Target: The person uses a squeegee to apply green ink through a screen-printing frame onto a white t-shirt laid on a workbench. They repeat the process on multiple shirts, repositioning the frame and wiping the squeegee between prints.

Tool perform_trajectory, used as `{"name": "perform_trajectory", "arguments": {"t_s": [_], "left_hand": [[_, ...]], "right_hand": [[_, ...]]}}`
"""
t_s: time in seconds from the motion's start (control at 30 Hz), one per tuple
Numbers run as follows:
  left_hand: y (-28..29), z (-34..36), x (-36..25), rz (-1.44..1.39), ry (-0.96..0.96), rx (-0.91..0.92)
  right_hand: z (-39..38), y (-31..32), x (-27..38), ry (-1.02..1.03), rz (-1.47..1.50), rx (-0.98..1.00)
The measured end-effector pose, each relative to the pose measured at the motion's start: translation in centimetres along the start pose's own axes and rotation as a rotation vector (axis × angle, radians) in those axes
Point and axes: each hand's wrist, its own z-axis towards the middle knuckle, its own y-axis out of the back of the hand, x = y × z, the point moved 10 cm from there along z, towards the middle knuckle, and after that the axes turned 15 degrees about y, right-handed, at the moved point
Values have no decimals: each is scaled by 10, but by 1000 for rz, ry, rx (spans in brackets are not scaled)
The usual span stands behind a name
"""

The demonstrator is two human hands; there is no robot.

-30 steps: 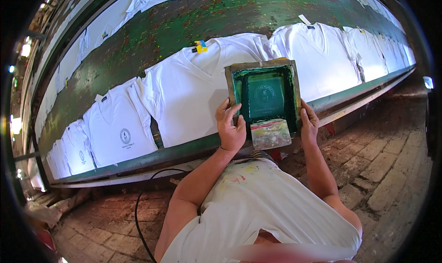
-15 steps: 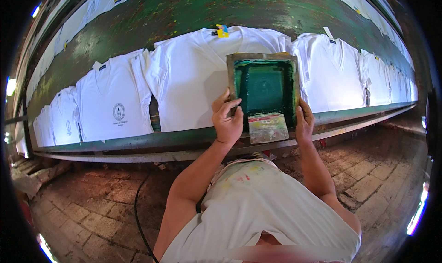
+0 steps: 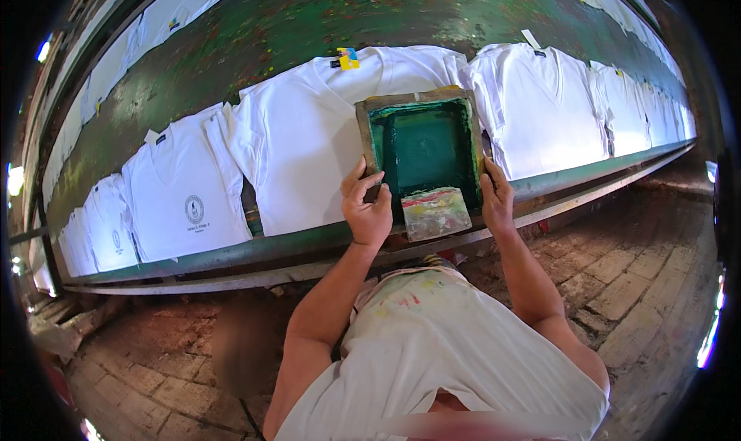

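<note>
A wood-rimmed green screen (image 3: 417,97) is held over a plain white shirt (image 3: 297,147), blocking its lower right part. The left hand (image 3: 367,211) and right hand (image 3: 498,198) grip opposite sides. A paint-smeared flat scraper (image 3: 436,213) rests at the near end. A printed shirt (image 3: 181,198) and an unprinted one (image 3: 544,120) flank it on the stained tabletop (image 3: 301,66).

One left hand (image 3: 367,209), one right hand (image 3: 498,198), that makes two! One wooden frame (image 3: 417,97), one paint-smeared slab (image 3: 436,215), one green table (image 3: 309,24)! And shirts: two emblem-marked shirts (image 3: 181,190) at left, two bigger shirts (image 3: 297,140) at centre and right; the farther ones bunch up, beyond counting!
</note>
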Motion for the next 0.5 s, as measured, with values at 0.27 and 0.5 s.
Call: {"name": "perform_trajectory", "arguments": {"t_s": [0.27,0.5], "left_hand": [[3,2,12,-19,64,7],[5,3,20,-4,104,17]], "right_hand": [[5,-8,13,114,-13,45],[6,-8,17,128,-69,36]]}}
